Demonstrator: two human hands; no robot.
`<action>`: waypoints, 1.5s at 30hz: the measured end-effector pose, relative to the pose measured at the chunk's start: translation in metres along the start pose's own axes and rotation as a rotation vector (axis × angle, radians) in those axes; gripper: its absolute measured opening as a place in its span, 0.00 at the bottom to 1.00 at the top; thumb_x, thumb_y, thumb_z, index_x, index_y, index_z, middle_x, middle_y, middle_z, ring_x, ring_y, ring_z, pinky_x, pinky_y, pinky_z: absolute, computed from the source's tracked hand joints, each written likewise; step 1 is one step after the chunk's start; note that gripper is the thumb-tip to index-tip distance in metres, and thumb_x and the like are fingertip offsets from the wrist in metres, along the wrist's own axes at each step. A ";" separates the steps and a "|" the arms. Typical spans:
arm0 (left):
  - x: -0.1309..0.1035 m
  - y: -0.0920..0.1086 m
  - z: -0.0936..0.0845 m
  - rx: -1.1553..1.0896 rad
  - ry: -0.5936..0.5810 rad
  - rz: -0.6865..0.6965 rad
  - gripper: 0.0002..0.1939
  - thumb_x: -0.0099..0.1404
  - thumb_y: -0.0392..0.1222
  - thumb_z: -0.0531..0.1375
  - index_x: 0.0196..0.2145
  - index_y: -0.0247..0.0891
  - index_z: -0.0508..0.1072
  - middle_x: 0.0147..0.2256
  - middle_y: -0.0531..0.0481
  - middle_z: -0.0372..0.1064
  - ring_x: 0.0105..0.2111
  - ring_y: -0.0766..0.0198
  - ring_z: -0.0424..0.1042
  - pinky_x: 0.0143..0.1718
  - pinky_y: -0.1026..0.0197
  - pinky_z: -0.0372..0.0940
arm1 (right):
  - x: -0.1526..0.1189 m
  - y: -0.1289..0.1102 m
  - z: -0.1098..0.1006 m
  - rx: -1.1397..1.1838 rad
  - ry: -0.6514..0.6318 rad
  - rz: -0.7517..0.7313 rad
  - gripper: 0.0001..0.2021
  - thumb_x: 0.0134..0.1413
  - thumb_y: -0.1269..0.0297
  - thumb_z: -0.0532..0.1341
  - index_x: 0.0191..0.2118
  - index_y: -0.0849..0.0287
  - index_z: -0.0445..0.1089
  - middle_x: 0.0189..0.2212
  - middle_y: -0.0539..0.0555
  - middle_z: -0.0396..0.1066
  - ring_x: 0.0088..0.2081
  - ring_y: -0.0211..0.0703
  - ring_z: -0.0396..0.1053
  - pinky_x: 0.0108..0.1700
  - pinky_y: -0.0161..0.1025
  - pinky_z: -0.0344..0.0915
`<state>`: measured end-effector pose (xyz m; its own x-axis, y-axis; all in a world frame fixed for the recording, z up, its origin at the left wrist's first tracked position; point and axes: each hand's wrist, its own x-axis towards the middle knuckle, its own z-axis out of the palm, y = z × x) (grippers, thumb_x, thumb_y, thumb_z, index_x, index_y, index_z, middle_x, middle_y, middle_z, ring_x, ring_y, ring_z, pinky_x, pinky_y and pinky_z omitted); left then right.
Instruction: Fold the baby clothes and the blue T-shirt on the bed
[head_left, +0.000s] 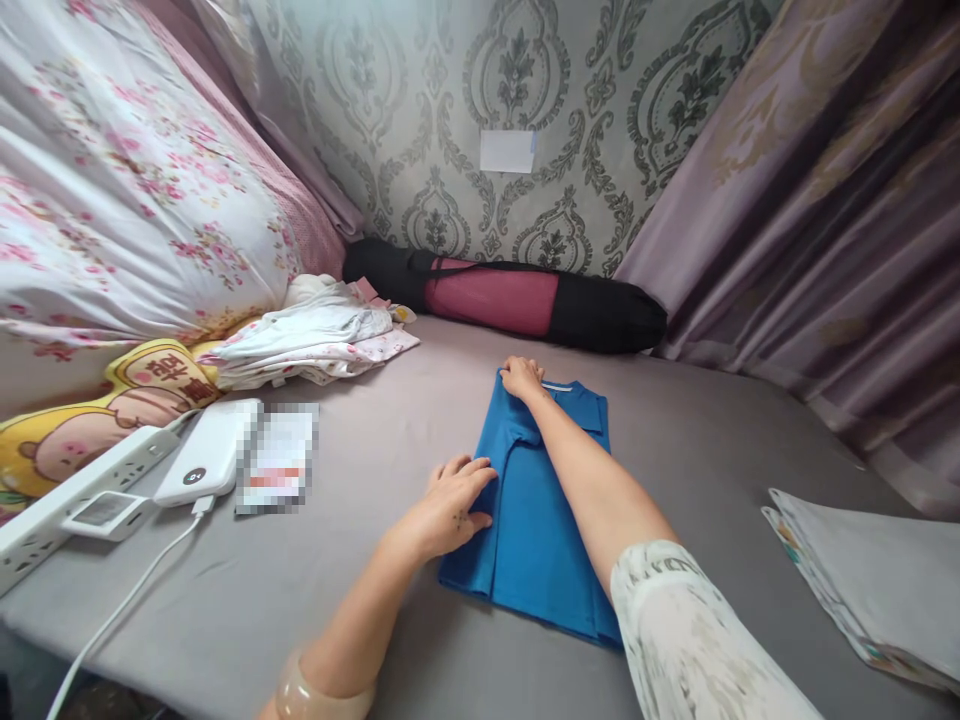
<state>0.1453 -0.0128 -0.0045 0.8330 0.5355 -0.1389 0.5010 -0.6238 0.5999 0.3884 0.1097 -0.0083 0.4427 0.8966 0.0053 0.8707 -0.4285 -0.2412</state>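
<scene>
A blue shirt point(534, 520) lies folded into a long narrow strip on the grey bed sheet point(360, 600). My left hand point(450, 505) rests flat on the shirt's left edge near its middle, fingers spread. My right hand point(521, 378) reaches across the shirt to its far end by the collar, with fingers curled onto the fabric there. My right forearm lies over the shirt's right half and hides part of it.
A white power bank point(210, 452) with its cable, a white power strip point(75, 495) and a cartoon cushion point(90, 420) lie at the left. Crumpled light clothes point(315, 335) sit behind. A black-and-maroon roll bag point(510, 295) lies along the wall. Folded light cloth point(870, 575) is at the right.
</scene>
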 end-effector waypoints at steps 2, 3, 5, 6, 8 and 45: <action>-0.001 0.002 -0.002 0.004 -0.028 -0.033 0.34 0.60 0.41 0.62 0.64 0.47 0.60 0.68 0.45 0.48 0.69 0.41 0.41 0.66 0.34 0.40 | -0.001 -0.001 0.005 0.004 0.048 -0.016 0.15 0.66 0.64 0.51 0.52 0.55 0.70 0.55 0.59 0.68 0.58 0.54 0.58 0.56 0.48 0.54; -0.002 0.002 -0.003 0.005 -0.046 -0.046 0.35 0.60 0.43 0.63 0.64 0.47 0.59 0.69 0.44 0.47 0.69 0.41 0.40 0.66 0.33 0.38 | -0.002 -0.001 0.008 0.003 0.071 -0.017 0.15 0.66 0.65 0.50 0.52 0.55 0.70 0.55 0.60 0.67 0.57 0.54 0.58 0.55 0.48 0.53; -0.004 0.003 -0.005 0.007 -0.072 -0.058 0.37 0.60 0.46 0.64 0.65 0.48 0.58 0.69 0.44 0.45 0.69 0.40 0.38 0.65 0.31 0.35 | -0.004 -0.002 0.015 0.002 0.107 -0.008 0.16 0.67 0.67 0.48 0.51 0.57 0.70 0.53 0.61 0.68 0.57 0.54 0.59 0.55 0.47 0.53; -0.004 0.003 -0.005 0.011 -0.077 -0.060 0.37 0.60 0.47 0.64 0.65 0.48 0.58 0.69 0.44 0.45 0.69 0.39 0.38 0.65 0.31 0.34 | -0.004 -0.002 0.018 0.002 0.118 0.000 0.16 0.67 0.67 0.48 0.51 0.58 0.70 0.53 0.62 0.68 0.56 0.54 0.59 0.55 0.47 0.54; -0.005 0.003 -0.006 0.022 -0.075 -0.056 0.37 0.60 0.47 0.64 0.65 0.49 0.58 0.69 0.44 0.45 0.69 0.39 0.38 0.65 0.30 0.33 | -0.005 -0.001 0.022 0.010 0.129 0.015 0.17 0.67 0.68 0.47 0.51 0.59 0.70 0.53 0.62 0.68 0.56 0.53 0.60 0.55 0.47 0.54; 0.007 -0.005 -0.012 -0.207 0.386 -0.149 0.21 0.68 0.49 0.51 0.54 0.38 0.70 0.47 0.44 0.74 0.44 0.56 0.73 0.56 0.51 0.61 | -0.089 0.002 0.012 0.090 -0.071 -0.247 0.31 0.69 0.55 0.42 0.71 0.67 0.44 0.72 0.60 0.36 0.72 0.48 0.30 0.69 0.51 0.27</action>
<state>0.1459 0.0012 0.0012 0.5874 0.8081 0.0448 0.5187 -0.4184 0.7456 0.3479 0.0301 -0.0210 0.2000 0.9798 0.0074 0.9265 -0.1867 -0.3267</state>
